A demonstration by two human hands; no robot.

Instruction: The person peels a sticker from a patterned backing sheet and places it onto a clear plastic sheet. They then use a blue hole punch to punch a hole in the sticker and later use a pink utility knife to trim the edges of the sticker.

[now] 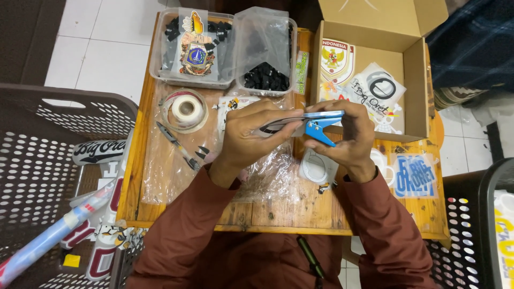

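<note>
Both hands are up over the middle of the wooden table (278, 211). The right hand (348, 136) is closed round a blue hole punch (320, 127), its long axis running side to side, its open mouth pointing left toward the other hand. The left hand (251, 136) pinches a dark flat piece in clear wrap (281, 124), fingers curled tight, and that piece lies level too, its right end pushed into the punch's mouth. What the piece actually is, hard to say from this angle. Beyond the left hand sits a roll of tape (186, 109); beyond the right, an open cardboard box (415, 75) of stickers. Pliers (179, 145) lie just left of the left wrist.
</note>
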